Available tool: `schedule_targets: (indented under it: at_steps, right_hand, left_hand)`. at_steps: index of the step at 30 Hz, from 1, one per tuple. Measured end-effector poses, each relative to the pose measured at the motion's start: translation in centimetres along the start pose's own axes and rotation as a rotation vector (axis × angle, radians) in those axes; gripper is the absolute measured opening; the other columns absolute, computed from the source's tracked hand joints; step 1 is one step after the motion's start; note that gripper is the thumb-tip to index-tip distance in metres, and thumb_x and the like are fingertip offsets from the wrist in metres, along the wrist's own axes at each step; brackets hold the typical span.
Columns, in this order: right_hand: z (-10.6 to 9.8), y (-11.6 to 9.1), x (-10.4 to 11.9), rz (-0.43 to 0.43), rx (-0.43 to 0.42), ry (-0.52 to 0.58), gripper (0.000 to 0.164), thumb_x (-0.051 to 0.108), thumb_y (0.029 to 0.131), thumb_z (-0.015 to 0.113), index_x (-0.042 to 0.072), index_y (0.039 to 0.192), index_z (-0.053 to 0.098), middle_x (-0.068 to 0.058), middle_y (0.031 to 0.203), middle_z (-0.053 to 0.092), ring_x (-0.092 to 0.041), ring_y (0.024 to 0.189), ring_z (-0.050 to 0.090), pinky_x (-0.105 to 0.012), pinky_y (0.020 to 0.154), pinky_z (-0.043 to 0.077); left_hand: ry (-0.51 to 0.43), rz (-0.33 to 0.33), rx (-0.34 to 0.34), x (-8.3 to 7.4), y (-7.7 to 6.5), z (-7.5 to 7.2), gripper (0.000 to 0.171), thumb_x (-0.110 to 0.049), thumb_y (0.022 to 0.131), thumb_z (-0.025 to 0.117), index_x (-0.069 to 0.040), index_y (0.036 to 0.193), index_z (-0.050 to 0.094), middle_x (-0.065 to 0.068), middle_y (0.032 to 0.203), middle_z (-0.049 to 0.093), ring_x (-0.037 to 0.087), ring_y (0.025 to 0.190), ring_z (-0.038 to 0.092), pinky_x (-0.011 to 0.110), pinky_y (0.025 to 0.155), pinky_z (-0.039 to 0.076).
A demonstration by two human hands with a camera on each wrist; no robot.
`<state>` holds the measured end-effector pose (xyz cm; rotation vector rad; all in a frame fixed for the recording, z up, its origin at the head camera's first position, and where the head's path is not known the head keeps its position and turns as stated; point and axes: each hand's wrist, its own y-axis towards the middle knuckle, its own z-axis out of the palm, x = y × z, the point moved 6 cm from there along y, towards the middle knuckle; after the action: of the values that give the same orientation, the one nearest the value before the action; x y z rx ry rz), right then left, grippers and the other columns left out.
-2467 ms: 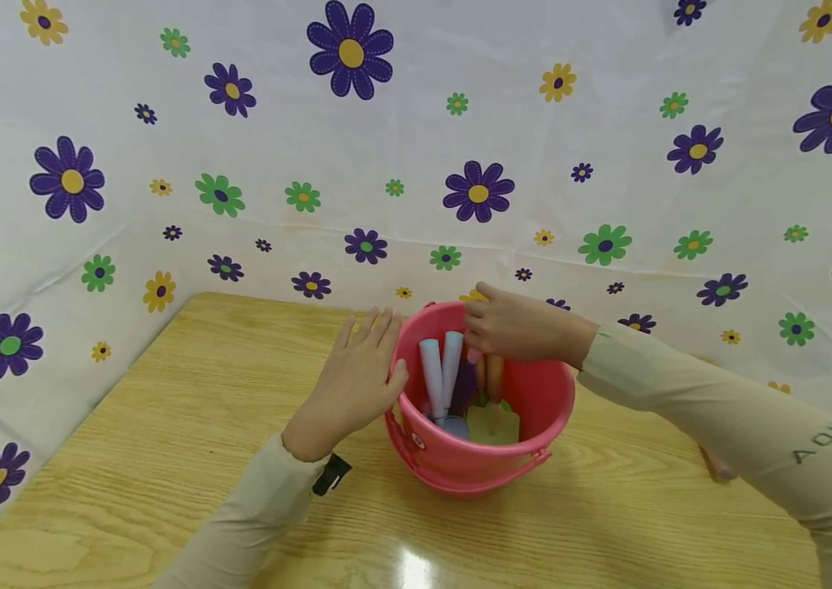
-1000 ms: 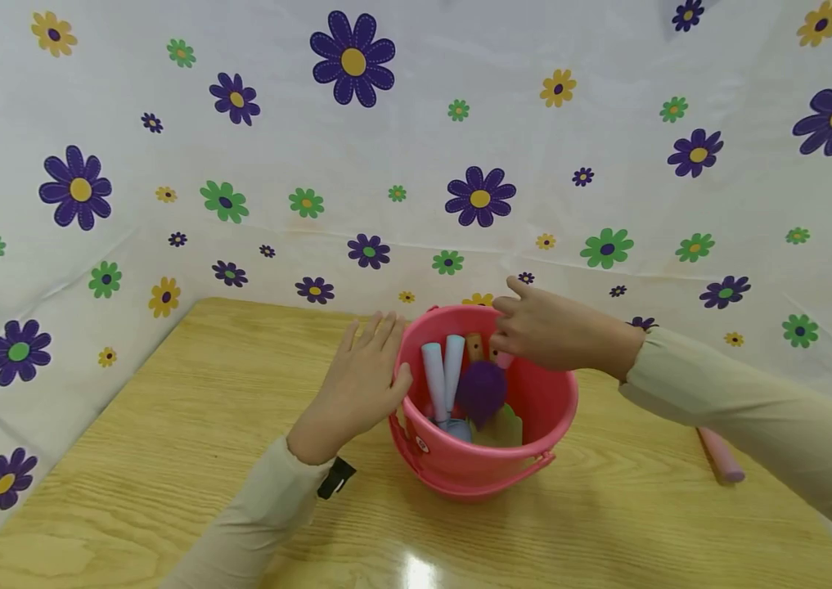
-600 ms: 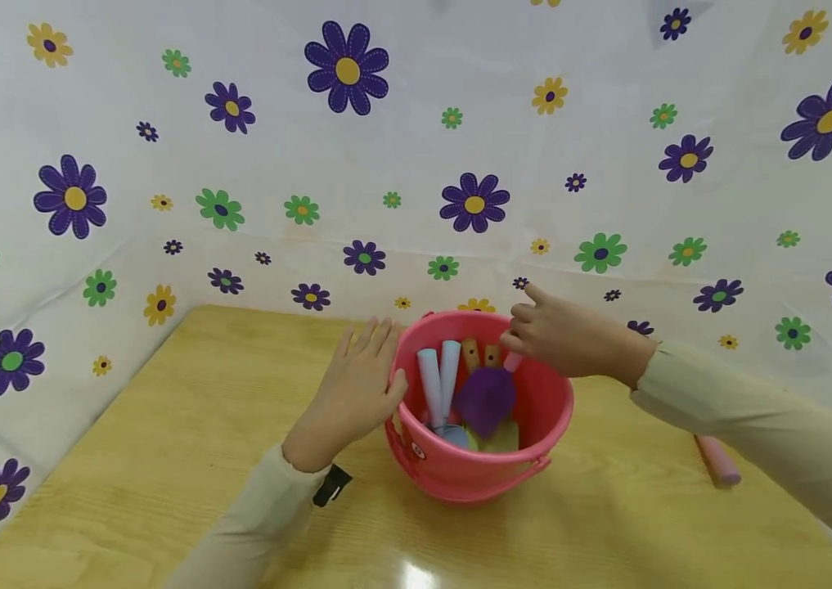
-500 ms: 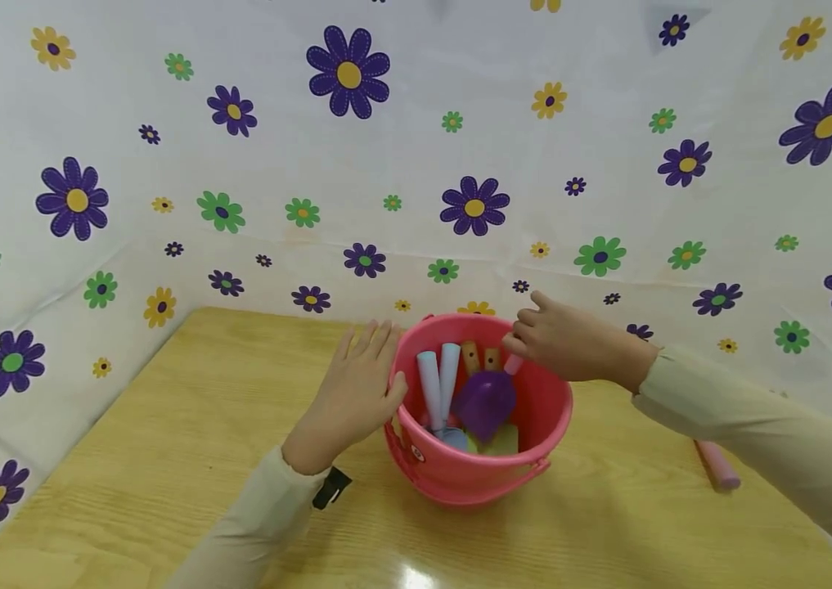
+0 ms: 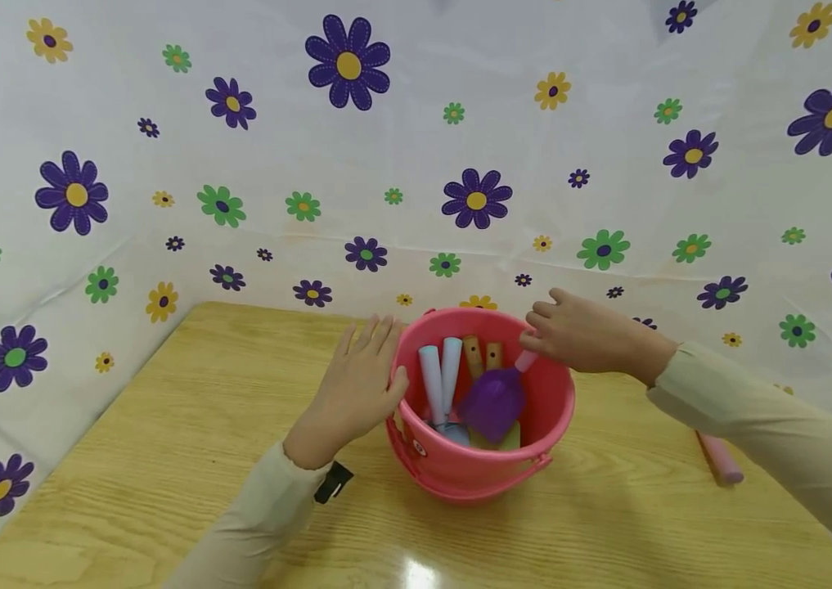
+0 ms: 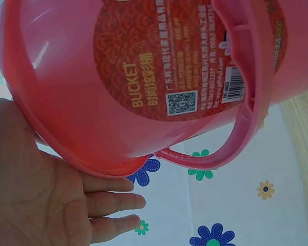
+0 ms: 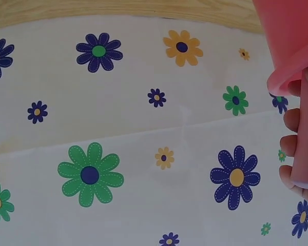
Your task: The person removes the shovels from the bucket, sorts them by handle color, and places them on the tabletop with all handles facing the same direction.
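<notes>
Two grips are noted at one pink bucket (image 5: 485, 470), which stands on the wooden surface (image 5: 202, 442) just right of the left grip (image 5: 353, 380). The right grip (image 5: 581, 331) has its fingers curled round the pink handle (image 5: 526, 361) of a purple shovel (image 5: 495, 405); the blade is tilted inside the bucket, below and left of that grip. Farther left are two brown handles (image 5: 473, 356), then two pale blue handles (image 5: 433, 376). The left grip rests straight-fingered against the rim. Right of and below the right grip, a pink rod (image 5: 721, 462) lies partly behind the sleeve (image 5: 769, 433).
</notes>
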<state>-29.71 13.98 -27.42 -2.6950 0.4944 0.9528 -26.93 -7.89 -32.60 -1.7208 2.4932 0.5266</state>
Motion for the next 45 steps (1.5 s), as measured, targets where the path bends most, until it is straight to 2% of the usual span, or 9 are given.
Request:
schedule_targets:
  at_steps: [9,13,17,27,33,38,45]
  right_hand:
    - [0.0,-1.1,-0.7,0.079,-0.060,0.000,0.042,0.025,0.066,0.083,0.015,0.100,0.061,-0.005,0.094,0.068,-0.021,0.087,0.061,-0.032,0.072,0.049]
    - [-0.2,-1.8,-1.1,0.132,-0.108,-0.018,0.038,0.026,0.071,0.080,0.013,0.101,0.062,-0.006,0.094,0.067,-0.021,0.085,0.061,-0.031,0.068,0.047]
    - [-0.7,-2.6,-1.6,0.192,-0.188,0.000,0.033,0.028,0.075,0.076,0.012,0.100,0.063,-0.007,0.088,0.066,-0.021,0.078,0.061,-0.030,0.065,0.047]
    - [-1.1,-4.0,-2.2,0.265,-0.383,0.016,0.035,0.027,0.070,0.081,0.005,0.086,0.059,-0.008,0.075,0.063,-0.022,0.068,0.060,-0.031,0.059,0.048]
    - [-1.1,-4.8,-2.5,0.302,-0.417,0.026,0.033,0.024,0.071,0.079,0.003,0.088,0.060,-0.011,0.077,0.064,-0.024,0.068,0.061,-0.033,0.059,0.050]
    - [-0.8,-5.7,-3.0,0.379,-0.433,0.051,0.035,0.025,0.071,0.079,0.002,0.091,0.063,-0.012,0.078,0.066,-0.026,0.070,0.064,-0.037,0.062,0.053]
    - [-0.3,-7.1,-3.5,0.486,-0.456,0.093,0.030,0.023,0.075,0.075,0.001,0.091,0.062,-0.015,0.078,0.068,-0.029,0.070,0.066,-0.037,0.057,0.052]
  left_hand:
    - [0.005,0.001,0.004,-0.1,0.1,-0.2,0.063,-0.029,0.091,0.047,-0.003,0.146,0.030,0.016,0.153,0.030,0.035,0.144,0.022,0.056,0.117,0.014]
    - [0.008,0.000,0.016,-0.1,0.0,-0.1,0.063,-0.029,0.092,0.045,-0.004,0.147,0.030,0.016,0.153,0.030,0.035,0.144,0.021,0.055,0.117,0.014]
    - [0.015,0.007,0.006,0.0,0.1,-0.1,0.062,-0.029,0.092,0.045,-0.003,0.146,0.030,0.016,0.153,0.031,0.035,0.144,0.022,0.055,0.117,0.015]
    - [0.015,0.010,0.004,0.0,0.1,-0.2,0.062,-0.029,0.092,0.044,-0.003,0.146,0.030,0.016,0.153,0.030,0.036,0.144,0.022,0.056,0.117,0.014]
    - [0.015,0.005,0.013,-0.1,0.0,-0.1,0.062,-0.029,0.092,0.044,-0.003,0.146,0.030,0.016,0.153,0.030,0.036,0.144,0.022,0.056,0.117,0.015]
    - [0.016,0.007,0.012,-0.1,0.0,-0.1,0.062,-0.029,0.092,0.044,-0.002,0.146,0.030,0.017,0.153,0.030,0.036,0.144,0.022,0.055,0.117,0.014]
    - [0.020,0.003,0.021,-0.1,0.1,0.0,0.062,-0.029,0.093,0.043,-0.003,0.147,0.029,0.016,0.153,0.029,0.035,0.144,0.022,0.055,0.117,0.013]
